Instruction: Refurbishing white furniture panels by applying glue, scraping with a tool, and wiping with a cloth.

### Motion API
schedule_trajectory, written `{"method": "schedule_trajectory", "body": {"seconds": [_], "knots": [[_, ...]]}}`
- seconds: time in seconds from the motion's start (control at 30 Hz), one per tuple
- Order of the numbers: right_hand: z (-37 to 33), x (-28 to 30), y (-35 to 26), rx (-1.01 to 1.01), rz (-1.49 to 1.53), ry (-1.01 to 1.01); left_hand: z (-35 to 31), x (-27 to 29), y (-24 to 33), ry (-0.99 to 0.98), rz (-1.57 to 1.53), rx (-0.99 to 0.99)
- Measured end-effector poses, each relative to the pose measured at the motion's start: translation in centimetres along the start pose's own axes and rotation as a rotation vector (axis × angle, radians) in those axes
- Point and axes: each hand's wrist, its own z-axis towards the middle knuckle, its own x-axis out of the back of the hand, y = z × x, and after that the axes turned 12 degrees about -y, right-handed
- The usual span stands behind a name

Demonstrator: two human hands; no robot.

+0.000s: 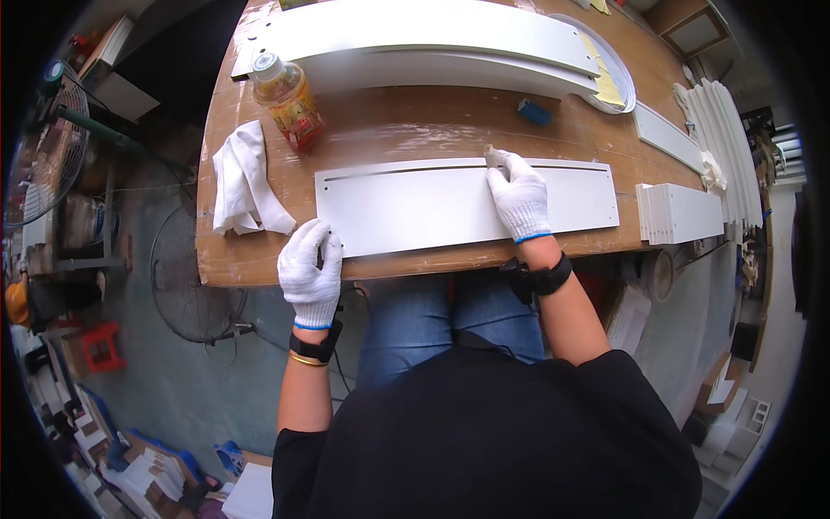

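I'm pinching the white panel [467, 206]'s near corner with my left hand [309, 270], right hand [519, 197] pressing maybe a sanding pad [493, 156] along its far slot.

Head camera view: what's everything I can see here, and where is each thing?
Flat slotted panel: one, white, front of table.
Table: one, brown wood.
Curved panels: two, white, far side.
Bottle: one, orange drink, far left of the table.
Cloth: one, white, crumpled, left edge.
Small block: one, blue, right of centre.
Stacked pieces: several, white, right edge.
Floor fan: one, dark, below table.
Left hand: white glove, gripping panel's near left corner.
Right hand: white glove, pressing a small pad on the panel.
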Motion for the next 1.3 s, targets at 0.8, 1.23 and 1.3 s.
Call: {"method": "schedule_trajectory", "body": {"seconds": [0.8,1.23,1.3], "knots": [[0.4,2.0,3.9,-0.098,-0.025,0.064,-0.5,0.6,-0.5,-0.089,0.008,0.0],[2.1,-10.4,-13.1,0.687,-0.05,-0.416,-2.8,2.0,-1.0,-0.088,0.12,0.025],[1.0,-10.4,-12.3,0.748,-0.037,-0.387,-2.8,2.0,-1.0,-0.094,0.105,0.04]]}}
